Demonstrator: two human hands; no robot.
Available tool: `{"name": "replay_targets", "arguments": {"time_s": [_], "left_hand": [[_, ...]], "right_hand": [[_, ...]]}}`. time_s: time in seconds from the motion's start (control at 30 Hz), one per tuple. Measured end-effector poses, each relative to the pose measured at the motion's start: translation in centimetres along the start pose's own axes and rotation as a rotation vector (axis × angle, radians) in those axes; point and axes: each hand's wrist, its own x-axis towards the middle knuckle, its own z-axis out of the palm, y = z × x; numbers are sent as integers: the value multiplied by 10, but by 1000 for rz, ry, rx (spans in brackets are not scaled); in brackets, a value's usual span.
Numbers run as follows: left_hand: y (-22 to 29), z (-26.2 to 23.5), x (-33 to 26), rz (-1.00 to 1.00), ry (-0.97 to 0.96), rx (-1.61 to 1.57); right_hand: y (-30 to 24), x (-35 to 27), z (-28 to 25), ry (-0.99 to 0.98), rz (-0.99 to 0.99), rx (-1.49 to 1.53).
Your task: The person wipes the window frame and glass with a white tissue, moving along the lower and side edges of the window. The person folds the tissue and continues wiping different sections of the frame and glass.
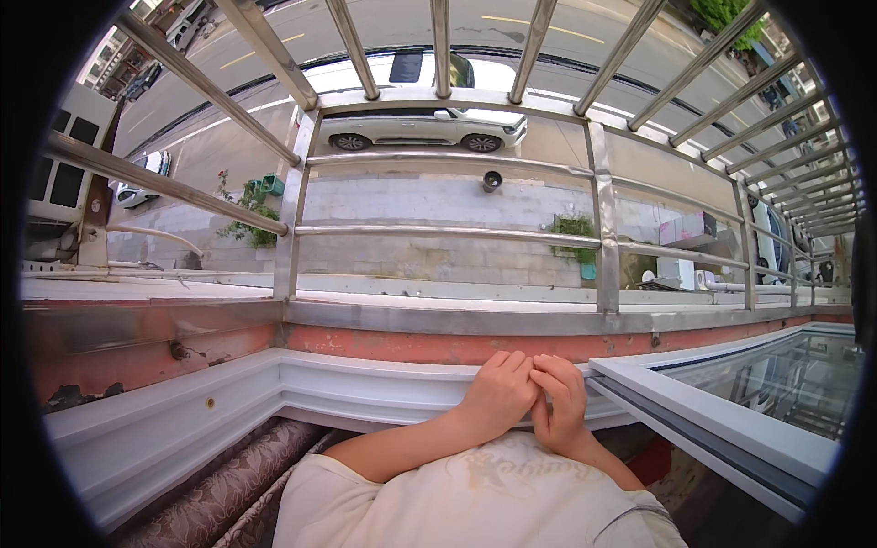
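Note:
My left hand (pixel 498 393) and my right hand (pixel 557 395) meet in front of my chest, over the white window frame (pixel 375 384). Both have their fingers curled and pressed together, the fingertips of one against the other. Whatever may lie between them is hidden. Just right of my right hand is the corner of an open window sash (pixel 676 388) with a white frame and a glass pane.
Beyond the red ledge (pixel 393 345) stands a metal bar cage (pixel 448 233). Below it are a paved yard, a dark bucket (pixel 492 182), potted plants (pixel 574 233) and a white car (pixel 420 128) beside a road. A patterned brown curtain (pixel 228 484) hangs at lower left.

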Motion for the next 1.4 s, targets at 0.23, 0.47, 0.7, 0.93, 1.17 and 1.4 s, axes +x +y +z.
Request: {"name": "replay_targets", "arguments": {"time_s": [0.23,0.47,0.7,0.93,1.17,1.4], "left_hand": [[-6,1,-4,-14,-72,-55],[-33,-46,-34,-156,-53,21],[-91,-142,-79,-364,-195,35],[-92,-177,-113,-599,-74,333],[-94,-165,-114,-480,-39,260],[-64,-105,-61,-346,-51,20]], "right_hand": [[1,6,-2,-56,-10,37],[5,6,-3,-164,-34,78],[3,8,-4,-169,-37,89],[4,7,-4,-159,-26,100],[1,9,-4,-153,-6,119],[0,10,-2,-153,17,101]]}}
